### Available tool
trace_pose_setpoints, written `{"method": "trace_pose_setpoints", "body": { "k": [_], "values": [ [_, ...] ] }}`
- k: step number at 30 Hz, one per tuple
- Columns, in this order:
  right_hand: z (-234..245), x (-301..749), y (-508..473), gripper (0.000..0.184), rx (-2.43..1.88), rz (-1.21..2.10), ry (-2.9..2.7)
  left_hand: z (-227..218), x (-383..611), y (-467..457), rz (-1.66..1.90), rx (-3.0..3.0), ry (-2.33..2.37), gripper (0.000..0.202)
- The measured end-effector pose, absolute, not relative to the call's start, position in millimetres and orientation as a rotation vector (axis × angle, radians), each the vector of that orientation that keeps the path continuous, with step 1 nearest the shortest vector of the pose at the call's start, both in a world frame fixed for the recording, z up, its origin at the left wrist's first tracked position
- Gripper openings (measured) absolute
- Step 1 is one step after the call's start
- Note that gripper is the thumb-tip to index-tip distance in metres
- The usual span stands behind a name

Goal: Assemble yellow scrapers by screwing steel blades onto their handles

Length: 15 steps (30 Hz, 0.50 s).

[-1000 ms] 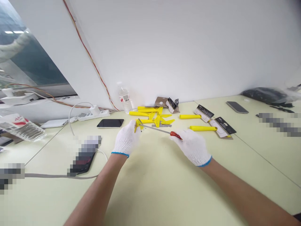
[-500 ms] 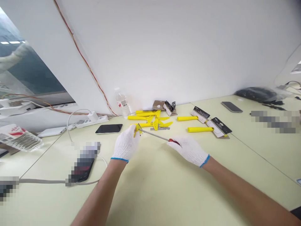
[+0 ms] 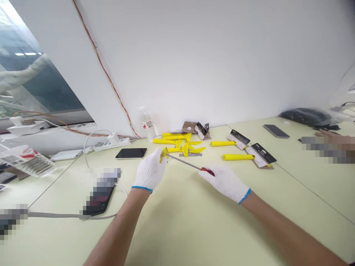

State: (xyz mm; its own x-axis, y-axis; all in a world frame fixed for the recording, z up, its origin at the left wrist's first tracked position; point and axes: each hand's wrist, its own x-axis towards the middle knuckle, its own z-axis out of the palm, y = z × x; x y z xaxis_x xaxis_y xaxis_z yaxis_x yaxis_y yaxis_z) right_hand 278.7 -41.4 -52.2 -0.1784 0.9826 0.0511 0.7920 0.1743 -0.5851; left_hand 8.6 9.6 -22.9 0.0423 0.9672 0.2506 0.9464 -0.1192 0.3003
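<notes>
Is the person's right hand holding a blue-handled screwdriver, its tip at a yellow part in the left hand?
No: the handle is red, as the head view shows. The right hand holds a red-handled screwdriver, its tip at a yellow part in the left hand.

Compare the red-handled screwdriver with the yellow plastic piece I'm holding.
The red-handled steel screwdriver is long and thin; the yellow plastic piece is small and angular. The screwdriver is in the right hand, the piece in the left hand. Both are held in white knit gloves, the shaft's tip at the piece.

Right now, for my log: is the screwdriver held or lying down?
Held: right hand grips its red handle, tip at the yellow part in the left hand.
</notes>
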Motion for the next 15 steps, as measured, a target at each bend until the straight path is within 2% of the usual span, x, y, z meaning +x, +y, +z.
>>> {"method": "trace_pose_setpoints", "body": {
  "k": [3,6,11,15],
  "values": [
    [-51.1,279.1,-41.4,0.033,-1.706,0.672,-1.938,-26.9,6.9,11.9,0.582,2.22,2.074,0.016],
    [-51.0,279.2,-41.0,0.036,-1.691,0.633,-1.949,-26.5,7.2,11.9,0.59,2.184,2.069,0.013],
    [-51.4,281.6,-41.0,0.04,-1.66,0.31,-2.033,-25.3,9.5,11.6,0.624,2.204,2.035,0.011],
    [-48.9,283.2,-44.9,0.038,-1.606,0.277,-2.094,-27.7,9.9,12.7,0.622,2.215,2.052,0.011]
  ]
}}
